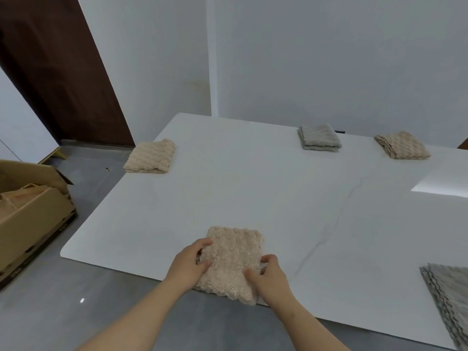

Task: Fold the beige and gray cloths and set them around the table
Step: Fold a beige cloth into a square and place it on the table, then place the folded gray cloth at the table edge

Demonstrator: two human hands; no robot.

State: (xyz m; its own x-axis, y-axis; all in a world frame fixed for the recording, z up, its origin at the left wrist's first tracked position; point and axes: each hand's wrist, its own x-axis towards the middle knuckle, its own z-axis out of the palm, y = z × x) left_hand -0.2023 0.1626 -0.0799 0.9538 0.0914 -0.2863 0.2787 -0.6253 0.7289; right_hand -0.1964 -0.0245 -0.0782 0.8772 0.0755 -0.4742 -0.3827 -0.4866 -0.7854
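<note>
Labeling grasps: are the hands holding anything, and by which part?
Both hold the folded beige cloth at the table's near edge: left hand pinches its left edge, right hand its right edge near the front corner.

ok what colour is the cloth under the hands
The cloth is beige with a bumpy texture; the head view shows it best.

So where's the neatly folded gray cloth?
In the head view, the folded gray cloth lies by the far edge of the table, right of the middle. Its nearest neighbour is a folded beige cloth just to its right.
</note>
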